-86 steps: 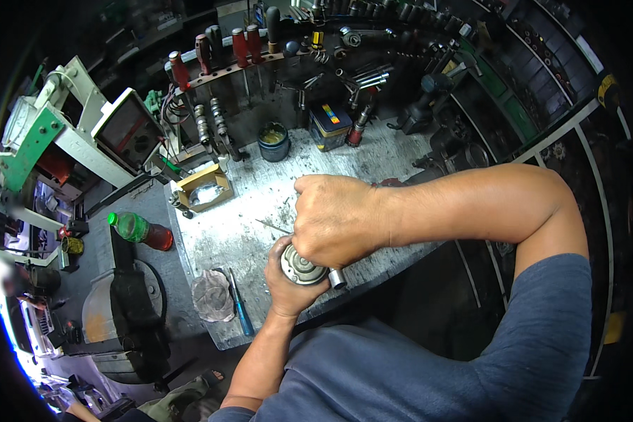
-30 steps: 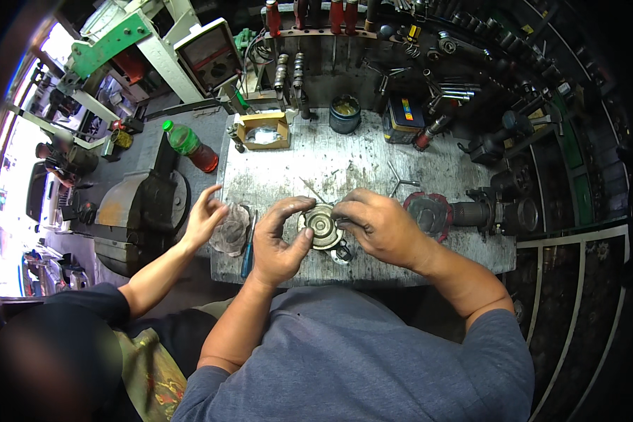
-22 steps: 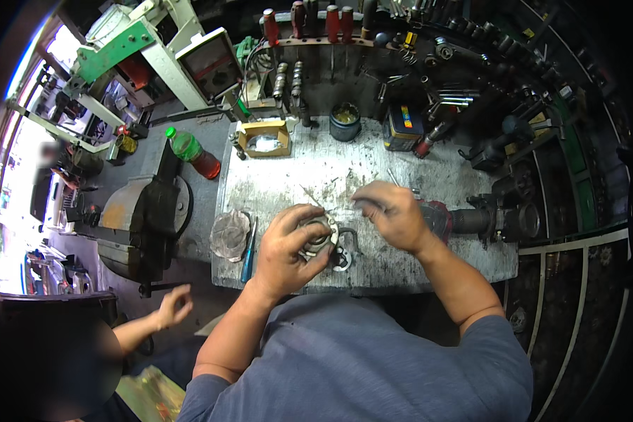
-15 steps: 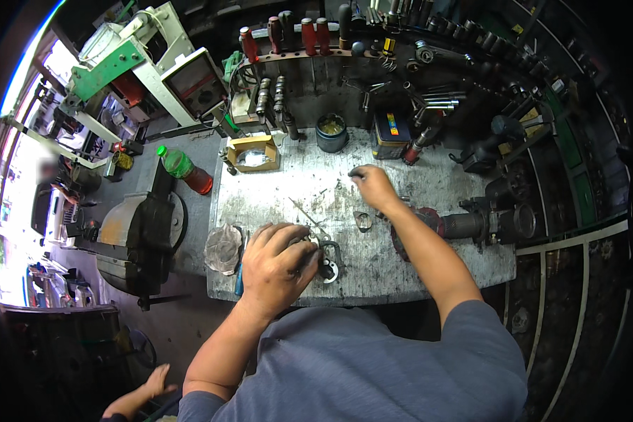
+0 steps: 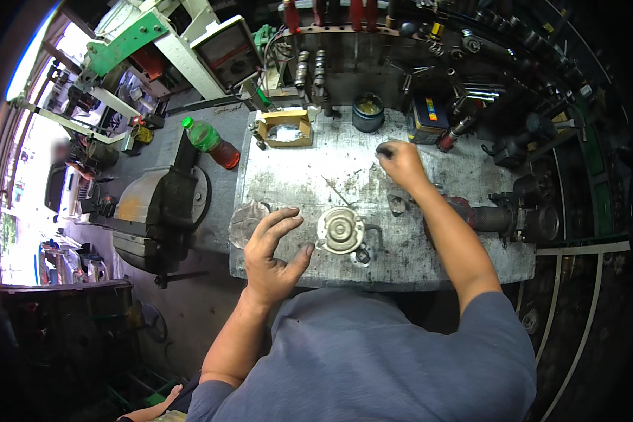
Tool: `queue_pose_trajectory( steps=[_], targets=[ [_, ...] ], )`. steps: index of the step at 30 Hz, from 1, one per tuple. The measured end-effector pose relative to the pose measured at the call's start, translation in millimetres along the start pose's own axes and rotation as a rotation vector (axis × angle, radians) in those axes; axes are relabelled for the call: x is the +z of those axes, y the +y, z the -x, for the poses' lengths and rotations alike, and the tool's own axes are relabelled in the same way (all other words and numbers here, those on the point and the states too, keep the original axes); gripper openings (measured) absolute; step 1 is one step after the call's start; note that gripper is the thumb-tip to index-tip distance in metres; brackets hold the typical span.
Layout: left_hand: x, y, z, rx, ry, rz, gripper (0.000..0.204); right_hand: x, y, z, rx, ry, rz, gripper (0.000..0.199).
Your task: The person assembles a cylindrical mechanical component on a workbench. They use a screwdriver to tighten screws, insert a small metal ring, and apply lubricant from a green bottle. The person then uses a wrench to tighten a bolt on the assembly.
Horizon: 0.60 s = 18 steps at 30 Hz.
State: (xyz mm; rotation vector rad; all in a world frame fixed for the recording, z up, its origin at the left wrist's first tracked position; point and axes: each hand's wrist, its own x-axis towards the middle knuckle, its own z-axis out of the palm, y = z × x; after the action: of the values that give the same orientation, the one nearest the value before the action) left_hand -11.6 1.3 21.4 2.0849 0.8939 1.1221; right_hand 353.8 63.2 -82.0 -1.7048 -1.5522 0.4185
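My left hand (image 5: 274, 254) is open, its thumb and fingers spread, just left of a round silver metal cover (image 5: 340, 228) with stepped rings. The cover lies on the workbench (image 5: 295, 169), apart from my fingers. A dark bent piece (image 5: 377, 238) and a small ring-shaped part (image 5: 361, 257) lie beside it. My right hand (image 5: 404, 166) is over the bench farther back, its fingers pinched together. Something dark shows at those fingertips, too small to name. A thin rod (image 5: 337, 190) and a small metal piece (image 5: 397, 205) lie between my hands.
A crumpled grey wrap (image 5: 248, 222) lies at left. Behind stand an open cardboard box (image 5: 285, 131), a dark tin (image 5: 368, 114) and a dark-blue box (image 5: 427, 119). A vise (image 5: 163, 211) and a bottle of red liquid (image 5: 211, 143) are left, a shaft assembly (image 5: 496, 219) right. Another person's hand (image 5: 167, 402) shows lower left.
My left hand has come off the round metal cover, moving left and spreading its fingers, so the cover now shows. My right hand stays pinched over the back of the bench. The view has shifted.
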Motion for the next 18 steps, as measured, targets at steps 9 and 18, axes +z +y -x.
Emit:
queue_pose_trajectory(
  steps=[9, 18],
  targets=[
    [0.0, -43.4, -7.9, 0.005, -0.207, 0.343, 0.038, -46.6, -241.0, 90.0, -0.301, -0.302, 0.209, 0.010],
    [2.1, -58.5, -16.6, 0.065, -0.322, 0.456, 0.042, -19.2, -284.0, 92.9, -0.173, -0.381, 0.646, 0.013]
  ],
)
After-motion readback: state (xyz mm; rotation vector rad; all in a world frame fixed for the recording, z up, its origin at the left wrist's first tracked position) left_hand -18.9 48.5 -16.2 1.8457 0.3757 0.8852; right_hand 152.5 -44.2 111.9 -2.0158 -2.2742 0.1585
